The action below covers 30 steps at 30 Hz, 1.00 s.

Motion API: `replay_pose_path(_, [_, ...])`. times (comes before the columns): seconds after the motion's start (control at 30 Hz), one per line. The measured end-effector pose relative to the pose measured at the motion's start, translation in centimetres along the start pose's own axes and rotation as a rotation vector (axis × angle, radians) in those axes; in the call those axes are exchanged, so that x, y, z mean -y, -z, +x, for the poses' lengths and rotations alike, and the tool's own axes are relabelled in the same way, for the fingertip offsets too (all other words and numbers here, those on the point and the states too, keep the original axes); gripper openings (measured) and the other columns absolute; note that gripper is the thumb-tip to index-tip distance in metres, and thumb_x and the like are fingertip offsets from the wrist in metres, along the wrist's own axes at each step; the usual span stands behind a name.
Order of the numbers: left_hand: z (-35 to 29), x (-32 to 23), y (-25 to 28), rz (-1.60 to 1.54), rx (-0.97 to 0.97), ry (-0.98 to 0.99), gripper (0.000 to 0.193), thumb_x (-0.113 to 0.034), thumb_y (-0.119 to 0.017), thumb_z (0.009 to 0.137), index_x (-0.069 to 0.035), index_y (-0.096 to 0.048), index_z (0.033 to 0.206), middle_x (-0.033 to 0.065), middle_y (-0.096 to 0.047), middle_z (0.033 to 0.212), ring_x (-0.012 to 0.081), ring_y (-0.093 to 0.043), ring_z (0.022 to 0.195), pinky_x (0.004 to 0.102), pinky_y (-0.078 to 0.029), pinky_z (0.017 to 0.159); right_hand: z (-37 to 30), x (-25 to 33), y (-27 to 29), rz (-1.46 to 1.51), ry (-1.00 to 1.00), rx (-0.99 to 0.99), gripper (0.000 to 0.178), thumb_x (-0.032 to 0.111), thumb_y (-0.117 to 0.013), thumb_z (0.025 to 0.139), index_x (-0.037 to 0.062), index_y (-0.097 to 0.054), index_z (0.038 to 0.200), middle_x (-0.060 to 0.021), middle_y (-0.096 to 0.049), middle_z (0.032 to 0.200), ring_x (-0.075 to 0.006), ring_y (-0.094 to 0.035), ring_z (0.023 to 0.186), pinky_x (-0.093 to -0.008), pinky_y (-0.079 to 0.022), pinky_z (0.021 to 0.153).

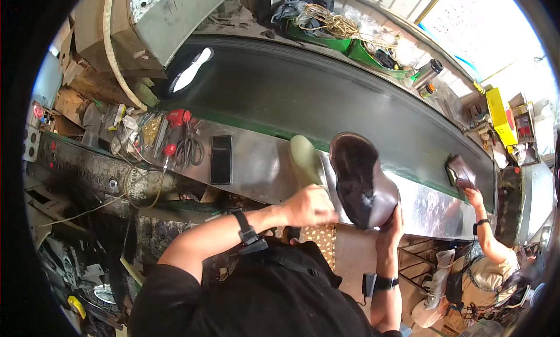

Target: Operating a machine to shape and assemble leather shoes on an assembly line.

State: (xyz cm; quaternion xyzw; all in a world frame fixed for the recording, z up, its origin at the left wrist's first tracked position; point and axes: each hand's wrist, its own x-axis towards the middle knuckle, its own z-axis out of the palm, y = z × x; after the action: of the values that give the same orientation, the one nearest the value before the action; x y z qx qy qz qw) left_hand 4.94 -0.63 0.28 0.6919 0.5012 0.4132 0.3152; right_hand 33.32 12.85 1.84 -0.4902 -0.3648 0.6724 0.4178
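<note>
black rubber covers the long conveyor belt (280, 86) that runs across the view, and a shiny metal bench (254, 162) lies along its near edge. at the far right a co-worker (487, 276) reaches a hand (473, 197) to a dark brown leather piece (462, 172) on the belt. two green tubs (332, 43) filled with rope and scraps stand beyond the belt.

a glossy dark brown leather shoe upper (359, 179) is raised in front of the person, over the bench; the right hand (394, 221) has its grip clamped on the lower right side. just left of it, a pale green shoe last (304, 156) tilts upward; the left hand (310, 206) overlaps its lower end, fingers curled together, but i cannot tell whether that grip is clamped on it.

a red heat gun (177, 118) lies near the bench's left end, beside a coiled black cable (189, 151). a white sole-shaped piece (194, 70) rests on the belt's left end. smallest, a black phone (221, 160) lies flat on the bench, well apart from both hands.
</note>
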Motion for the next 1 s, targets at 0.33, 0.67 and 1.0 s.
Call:
replay_pose_path(0.33, [3.7, 10.7, 8.3, -0.513, -0.573, 0.918, 0.032, -0.029, -0.068, 0.095, 0.001, -0.073, 0.105, 0.0112, -0.075, 0.103, 0.0243, -0.069, 0.098, 0.0399, -0.053, 0.088, -7.0, -7.6, -5.3, -1.167, 1.255, 0.563, 0.065, 0.017, -0.089, 0.068, 0.0086, -0.066, 0.129, -0.0138, -0.059, 0.119, -0.0332, -0.058, 0.106, -0.0495, -0.051, 0.096])
replay_pose_path(0.67, [2.4, 12.1, 4.1, 0.151, -0.589, 1.080, 0.033, -0.034, -0.063, 0.094, -0.003, -0.075, 0.092, 0.0174, -0.075, 0.094, 0.0327, -0.071, 0.088, 0.0439, -0.053, 0.079, -5.7, -7.4, -3.2, -0.767, 0.498, 0.708, 0.126, 0.005, -0.087, 0.072, -0.0030, 0.002, 0.161, -0.0299, -0.019, 0.165, -0.0374, -0.029, 0.152, -0.0421, -0.032, 0.119])
replay_pose_path(1.0, [5.0, 6.2, -1.8, 0.197, -0.545, 1.215, 0.089, -0.055, -0.079, 0.070, 0.001, -0.057, 0.135, 0.0277, -0.062, 0.131, 0.0412, -0.057, 0.127, 0.0437, -0.047, 0.107, -4.0, -9.9, 3.3, -0.981, 0.642, 0.859, 0.107, 0.013, -0.082, 0.078, -0.0074, -0.014, 0.158, -0.0305, -0.027, 0.160, -0.0452, -0.029, 0.149, -0.0441, -0.029, 0.121])
